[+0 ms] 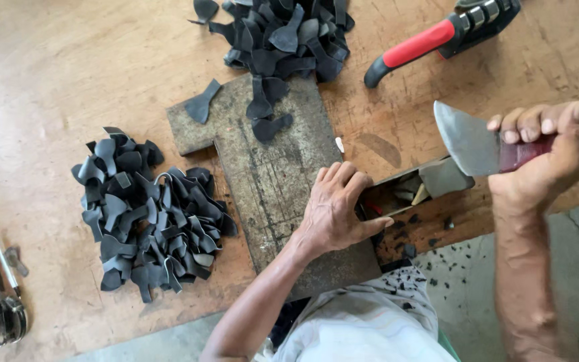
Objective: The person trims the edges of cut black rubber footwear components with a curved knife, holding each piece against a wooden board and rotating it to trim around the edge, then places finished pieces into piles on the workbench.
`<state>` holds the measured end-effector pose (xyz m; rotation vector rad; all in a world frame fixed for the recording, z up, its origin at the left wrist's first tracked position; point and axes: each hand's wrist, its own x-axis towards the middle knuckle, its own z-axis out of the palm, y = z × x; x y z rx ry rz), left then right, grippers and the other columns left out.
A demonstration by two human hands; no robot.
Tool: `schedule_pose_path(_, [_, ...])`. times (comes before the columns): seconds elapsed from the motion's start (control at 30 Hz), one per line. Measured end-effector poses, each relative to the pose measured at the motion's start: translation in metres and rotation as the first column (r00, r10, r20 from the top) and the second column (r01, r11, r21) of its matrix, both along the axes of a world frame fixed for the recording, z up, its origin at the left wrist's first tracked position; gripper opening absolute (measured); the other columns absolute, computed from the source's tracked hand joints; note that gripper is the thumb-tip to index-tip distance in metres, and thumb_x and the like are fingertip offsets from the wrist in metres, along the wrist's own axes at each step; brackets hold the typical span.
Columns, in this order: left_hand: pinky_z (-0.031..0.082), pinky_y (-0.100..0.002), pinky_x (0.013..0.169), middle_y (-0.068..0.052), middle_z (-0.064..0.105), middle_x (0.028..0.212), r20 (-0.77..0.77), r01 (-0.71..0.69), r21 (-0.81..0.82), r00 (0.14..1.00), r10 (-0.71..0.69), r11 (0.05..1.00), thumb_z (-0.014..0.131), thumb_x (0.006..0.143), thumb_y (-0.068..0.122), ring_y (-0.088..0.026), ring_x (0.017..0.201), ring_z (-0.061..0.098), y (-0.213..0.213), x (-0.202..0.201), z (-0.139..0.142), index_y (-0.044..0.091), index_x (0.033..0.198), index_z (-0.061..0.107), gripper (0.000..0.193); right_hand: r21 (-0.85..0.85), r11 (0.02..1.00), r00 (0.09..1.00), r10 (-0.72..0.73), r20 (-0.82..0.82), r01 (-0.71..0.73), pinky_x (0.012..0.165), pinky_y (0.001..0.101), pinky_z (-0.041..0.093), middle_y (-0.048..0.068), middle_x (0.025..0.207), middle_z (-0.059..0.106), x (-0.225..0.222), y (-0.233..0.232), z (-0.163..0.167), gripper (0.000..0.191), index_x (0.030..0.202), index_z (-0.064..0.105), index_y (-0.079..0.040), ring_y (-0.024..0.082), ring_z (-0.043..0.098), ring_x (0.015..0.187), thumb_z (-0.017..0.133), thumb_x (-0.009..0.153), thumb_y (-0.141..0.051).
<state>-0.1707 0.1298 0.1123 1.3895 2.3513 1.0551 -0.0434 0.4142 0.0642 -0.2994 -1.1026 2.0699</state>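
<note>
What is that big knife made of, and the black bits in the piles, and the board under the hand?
The knife in the right hand looks like dull grey metal, with a dark reddish handle, maybe wood. The black pieces look like thin leather or rubber: matte, floppy, curling. I cannot tell which. The board under the left hand seems to be worn grey wood or stone, covered in scratches.

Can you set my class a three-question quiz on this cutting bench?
1. True or false: the right hand holds a knife raised off the bench.
2. Where does the left hand rest? A) on the cutting board B) on the sharpener C) on a pile
3. How many piles of dark pieces lie on the bench?

Key: 1 true. 2 A. 3 two: the left pile and the top pile.
</note>
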Motion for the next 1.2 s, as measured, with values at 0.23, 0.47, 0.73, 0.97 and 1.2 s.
schedule_pose_path(0.23, [0.039,-0.041,0.090,-0.008,0.053,0.099,-0.006,-0.009,0.034,1.000,0.009,0.999,0.089,0.070,0.046,-0.027,0.098,0.051,0.002,-0.001,-0.002,0.006,0.104,0.062,0.059,0.869,0.414,0.962,0.103,0.253,-0.273,0.081,0.0411,0.060,-0.005,0.068,0.057,0.062,-0.036,0.067,0.023,0.081,0.056,-0.016,0.009,0.059,0.065,0.059,0.101,-0.025])
schedule_pose_path(0.47, [0.039,-0.042,0.089,-0.010,0.053,0.099,0.001,-0.011,0.040,1.000,0.011,0.999,0.089,0.069,0.045,-0.028,0.097,0.051,0.000,0.001,-0.006,0.005,0.104,0.062,0.060,0.860,-0.250,0.883,0.038,0.468,-0.445,0.088,0.0485,0.057,0.010,0.081,0.069,0.076,-0.069,0.098,0.023,0.083,0.066,-0.006,0.032,0.071,0.086,0.078,0.080,-0.026])
schedule_pose_path(0.73, [0.039,-0.042,0.088,-0.010,0.052,0.099,-0.023,-0.024,0.060,0.999,0.025,0.998,0.087,0.070,0.051,-0.029,0.098,0.051,0.001,-0.001,-0.004,0.006,0.103,0.062,0.061,0.902,-0.097,0.841,0.331,0.428,-0.421,0.076,0.0424,0.052,0.004,0.073,0.060,-0.020,-0.083,0.068,0.020,0.083,0.064,-0.007,0.023,0.060,0.072,0.081,0.079,-0.017])
schedule_pose_path(0.97, [0.039,-0.042,0.090,-0.010,0.053,0.100,-0.023,-0.005,0.014,1.000,0.006,1.000,0.087,0.073,0.049,-0.028,0.099,0.051,-0.001,0.001,-0.006,0.005,0.103,0.062,0.058,0.218,0.969,0.987,0.092,0.128,-0.119,0.097,0.0380,0.051,-0.002,0.087,0.052,0.067,-0.039,0.019,0.016,0.089,0.050,-0.011,0.014,0.055,0.087,0.049,0.105,-0.010])
schedule_pose_path(1.2, [0.041,-0.042,0.093,-0.009,0.054,0.102,-0.022,-0.043,0.076,0.999,0.045,0.996,0.084,0.072,0.049,-0.027,0.103,0.053,-0.005,0.000,-0.006,0.006,0.104,0.063,0.058,-0.120,0.967,0.967,0.206,-0.148,-0.225,0.095,0.0279,0.041,-0.002,0.083,0.042,0.123,0.021,-0.055,0.028,0.084,0.045,-0.011,0.010,0.042,0.081,0.048,0.112,-0.012])
